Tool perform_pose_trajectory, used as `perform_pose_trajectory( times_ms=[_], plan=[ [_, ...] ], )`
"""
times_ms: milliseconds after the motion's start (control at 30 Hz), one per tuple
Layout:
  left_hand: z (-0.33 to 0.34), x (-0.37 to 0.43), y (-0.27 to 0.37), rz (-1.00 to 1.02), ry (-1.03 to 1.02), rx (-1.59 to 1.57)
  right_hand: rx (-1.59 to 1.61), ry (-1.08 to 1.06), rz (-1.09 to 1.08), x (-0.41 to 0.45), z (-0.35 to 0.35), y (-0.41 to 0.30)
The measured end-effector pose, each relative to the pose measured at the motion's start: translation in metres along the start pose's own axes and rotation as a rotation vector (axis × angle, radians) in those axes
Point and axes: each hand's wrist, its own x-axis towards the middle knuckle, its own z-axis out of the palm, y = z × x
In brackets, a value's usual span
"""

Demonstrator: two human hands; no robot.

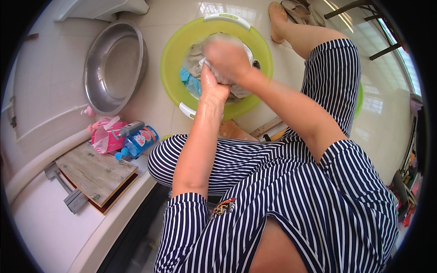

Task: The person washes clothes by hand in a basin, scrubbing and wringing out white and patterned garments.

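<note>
A green plastic basin with white handles stands on the tiled floor before me, with wet clothes inside. My left hand looks wet and grips a white cloth over the basin. My right hand is blurred by motion and lies over the same cloth, its fingers closed around it. Beside my left hand, a light blue cloth rests at the basin's left side. Beige cloth lies behind it, partly hidden by my hands.
An empty steel basin leans at the left wall. Nearer are a pink plastic bag, a blue detergent bottle, a grey pump bottle and a wooden board. Shoes lie at the top right.
</note>
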Motion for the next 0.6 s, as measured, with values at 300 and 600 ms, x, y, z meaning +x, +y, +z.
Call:
perform_pose_trajectory(
  times_ms=[300,600],
  plan=[
    [0.000,-0.054,0.096,0.512,-0.627,-0.240,0.630,-0.479,0.211,-0.008,-0.102,-0.045],
    [-0.055,0.011,0.024,0.200,-0.360,-0.156,0.795,-0.743,0.458,-0.042,-0.020,-0.022]
  ],
)
